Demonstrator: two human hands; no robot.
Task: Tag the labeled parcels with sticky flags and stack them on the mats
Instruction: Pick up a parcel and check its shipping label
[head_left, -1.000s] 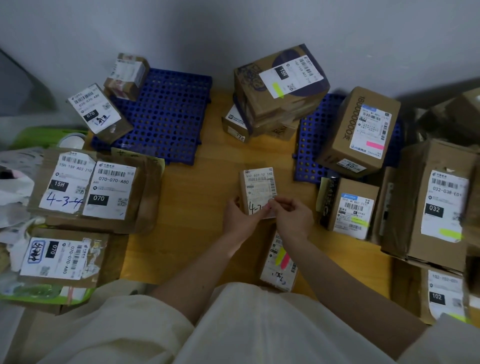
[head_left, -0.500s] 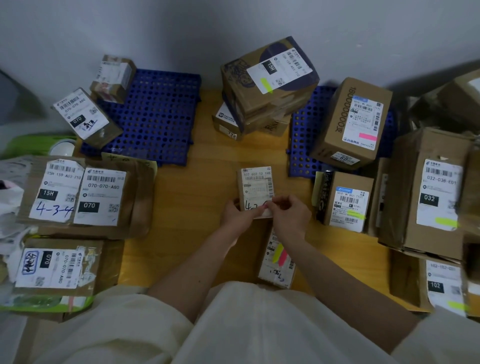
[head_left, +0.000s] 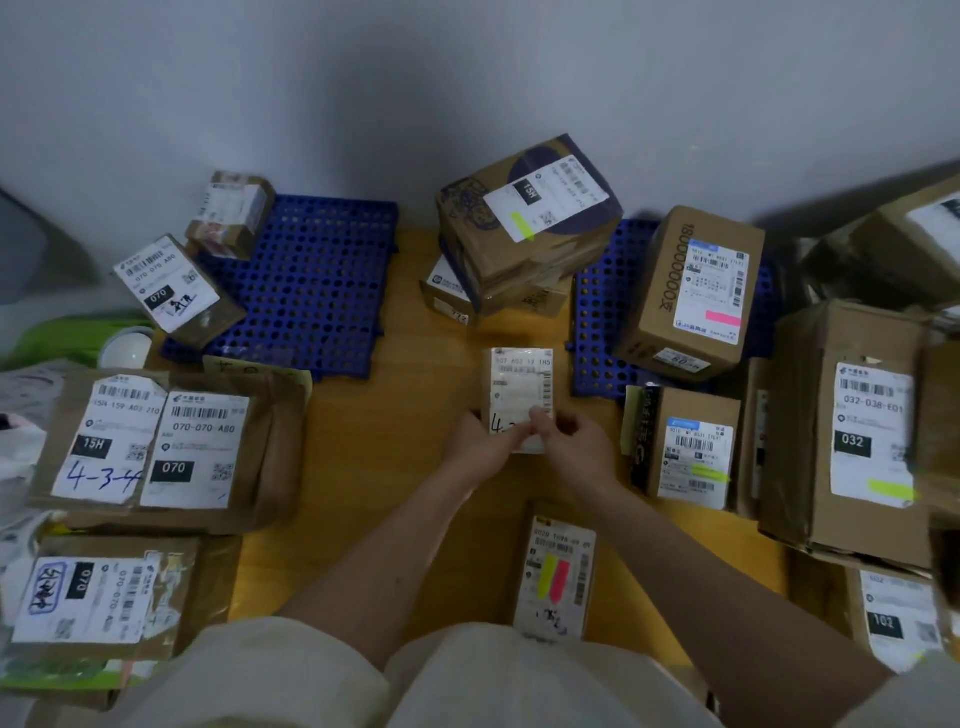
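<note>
A small parcel (head_left: 519, 387) with a white label stands on the wooden floor in the middle. My left hand (head_left: 480, 447) grips its lower left side. My right hand (head_left: 574, 444) pinches at the label's lower right corner; whether a flag is under the fingers is hidden. Near my lap lies a parcel (head_left: 558, 571) carrying a yellow and a pink flag. One blue mat (head_left: 322, 283) lies at the back left, a second blue mat (head_left: 597, 332) at the back right.
Flagged boxes surround the right mat: a stack (head_left: 524, 228) with a yellow flag, a box (head_left: 696, 291) with a pink flag, and boxes (head_left: 852, 431) at the right. Flat labeled parcels (head_left: 156, 447) lie at the left. Two small boxes (head_left: 171, 286) rest on the left mat's edge.
The view has tilted up slightly, so everything sits lower in frame. Both hands stay on the small parcel, with the right fingers still working at its label's lower edge.
</note>
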